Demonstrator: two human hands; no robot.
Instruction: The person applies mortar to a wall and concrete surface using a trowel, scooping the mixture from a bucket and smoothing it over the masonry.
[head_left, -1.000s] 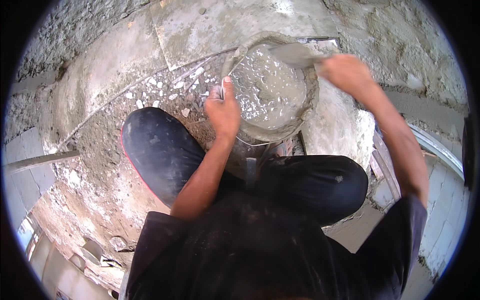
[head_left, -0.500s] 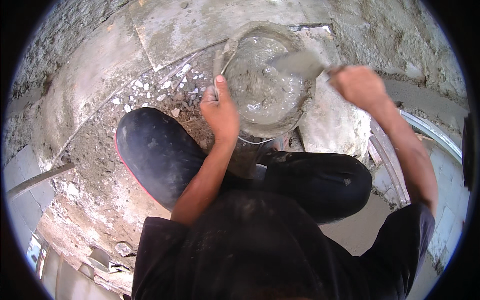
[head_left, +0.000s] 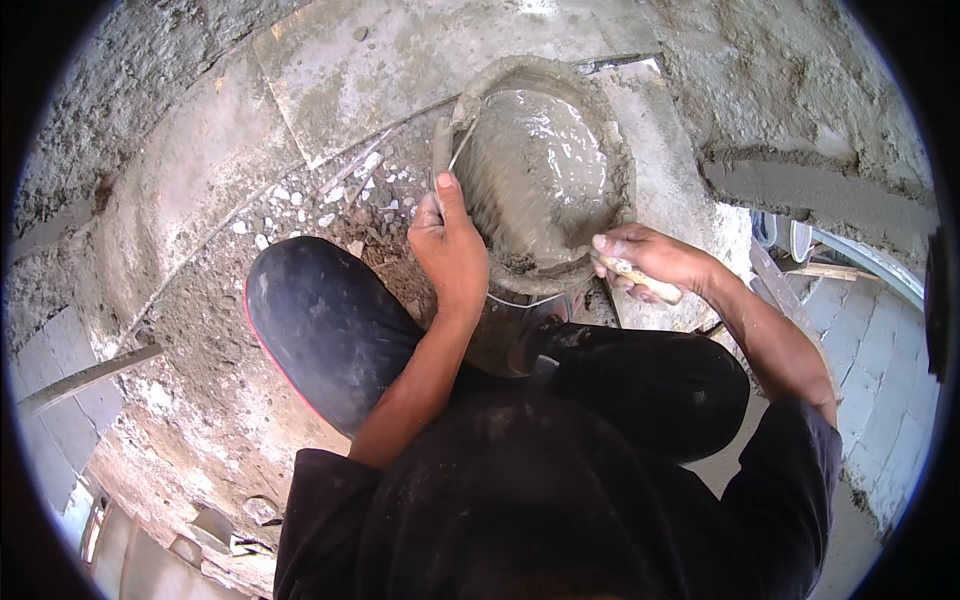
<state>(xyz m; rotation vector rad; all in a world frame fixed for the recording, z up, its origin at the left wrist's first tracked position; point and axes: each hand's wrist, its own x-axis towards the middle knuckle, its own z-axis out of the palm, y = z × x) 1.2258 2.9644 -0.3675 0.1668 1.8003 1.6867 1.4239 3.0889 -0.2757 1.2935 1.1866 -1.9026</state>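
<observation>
A round bucket (head_left: 618, 150) with a mortar-caked rim stands in front of me, full of wet grey mortar (head_left: 545, 160). At its left side my left hand (head_left: 450, 240) is closed on the thin wire handle (head_left: 462, 145), thumb uppermost. My right hand (head_left: 650, 262) is at the near right rim, wrapped round the pale wooden handle of a trowel (head_left: 640, 278). The trowel's blade does not show; mortar or the rim hides it. Streaked mortar in the left half of the bucket looks blurred by motion.
My bent knees (head_left: 330, 310) flank the bucket's near side. White chips and rubble (head_left: 300, 205) lie left of it, beside a large flat board (head_left: 370, 70). Rough plastered walls (head_left: 790, 80) rise beyond. A wooden stick (head_left: 90, 380) lies at far left.
My right hand has come down and left from beyond the right rim to the near rim. The trowel blade, visible before over the mortar, is now out of sight. My left hand keeps its hold.
</observation>
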